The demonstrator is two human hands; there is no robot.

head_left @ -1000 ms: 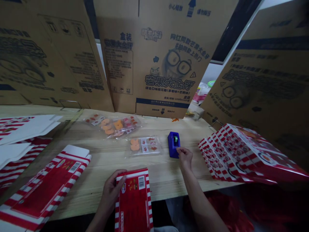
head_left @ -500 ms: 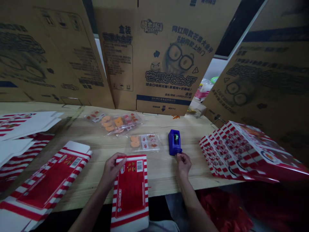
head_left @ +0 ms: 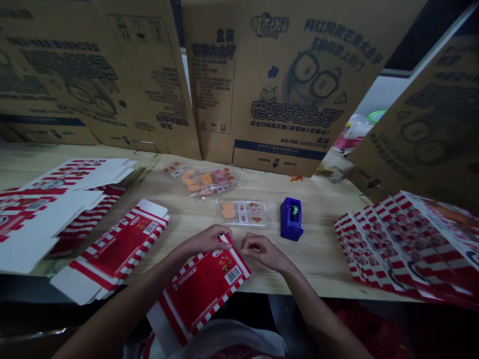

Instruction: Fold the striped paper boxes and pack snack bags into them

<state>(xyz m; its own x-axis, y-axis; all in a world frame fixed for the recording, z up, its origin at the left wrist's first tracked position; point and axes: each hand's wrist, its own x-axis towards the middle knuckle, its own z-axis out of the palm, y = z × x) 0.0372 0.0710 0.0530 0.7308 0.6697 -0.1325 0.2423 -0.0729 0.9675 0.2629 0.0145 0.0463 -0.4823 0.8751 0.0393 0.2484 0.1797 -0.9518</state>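
Observation:
A red carton with red-and-white striped edges and a barcode (head_left: 204,286) lies tilted at the table's front edge, partly over my lap. My left hand (head_left: 212,239) grips its upper end, thumb on the printed face and fingers behind. Just off that end's right corner is my right hand (head_left: 264,252), its fingers closed in a pinch; whatever they hold, if anything, is too small to make out. A blue tape dispenser (head_left: 290,222) with a green roll stands to the right of this hand. Beyond both hands lies a clear packet of orange pieces and printed squares (head_left: 245,213).
More clear packets (head_left: 209,182) lie farther back. On the left are flat striped cartons (head_left: 127,244) and white-and-red carton blanks (head_left: 75,199). Striped boxes (head_left: 396,244) stand stacked at the right. Tall cardboard sheets (head_left: 277,134) wall off the table's back.
My right hand has left the tape dispenser and come left to the carton's upper end. The carton has turned, its upper end now pointing up and right. The view has shifted left.

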